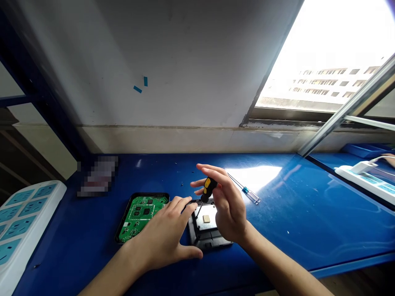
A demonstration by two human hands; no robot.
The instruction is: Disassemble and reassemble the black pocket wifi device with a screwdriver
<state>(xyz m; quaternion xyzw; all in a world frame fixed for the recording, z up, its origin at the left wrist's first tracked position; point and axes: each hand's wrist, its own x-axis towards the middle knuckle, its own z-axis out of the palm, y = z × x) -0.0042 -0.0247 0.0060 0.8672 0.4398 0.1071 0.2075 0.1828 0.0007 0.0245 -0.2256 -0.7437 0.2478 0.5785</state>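
My right hand grips a short black-and-yellow screwdriver, its shaft slanting down to the left. The tip meets the edge of a silver metal plate that bears a small tan square pad. This plate lies in a black plastic casing on the table. Spread over the casing's left side, my left hand has its thumb at the near edge and its fingertips by the far edge. Left of that hand, a green circuit board sits in another black shell, partly covered by the hand.
A second screwdriver with a clear blue handle lies to the right on the blue table. White power strips stand at the far left and right. Small dark bits are scattered behind the casing. A blurred item lies back left.
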